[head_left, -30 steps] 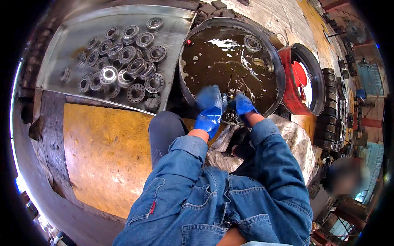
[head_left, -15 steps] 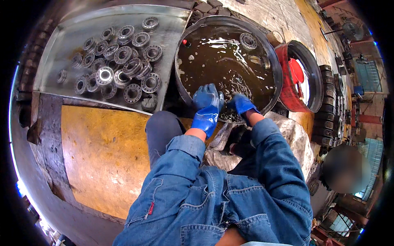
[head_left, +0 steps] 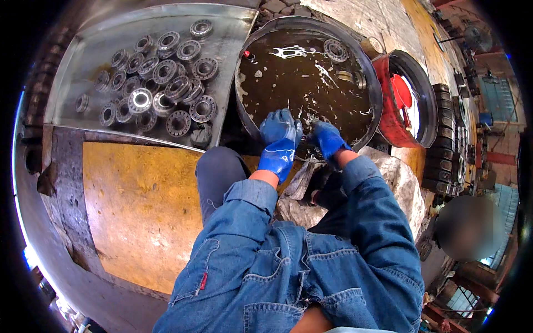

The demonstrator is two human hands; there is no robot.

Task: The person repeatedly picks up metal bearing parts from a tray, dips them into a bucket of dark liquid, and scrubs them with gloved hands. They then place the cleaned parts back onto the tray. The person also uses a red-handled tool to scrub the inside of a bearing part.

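1. Because the left hand (head_left: 279,129) and the right hand (head_left: 328,139), both in blue gloves, sit low at the near side of the round tub (head_left: 374,100), I'd guess drips fall into its dark liquid (head_left: 272,91).
2. I see both hands close beside each other; with the fingers partly hidden, I cannot tell whether either grips anything.
3. One bearing (head_left: 336,50) lies by the tub's far wall, with ring-shaped parts (head_left: 345,76) nearer its right wall.
4. More bearings (head_left: 179,124) lie loosely heaped in the metal tray (head_left: 78,61) at left, probably contained by its raised edges.
5. Below it I see a scuffed, stained yellow board (head_left: 144,211); right of the tub, a red drum (head_left: 391,125).
6. Beyond are stacked dark rings (head_left: 438,144), a fan (head_left: 478,39) and a bluish window (head_left: 499,105).
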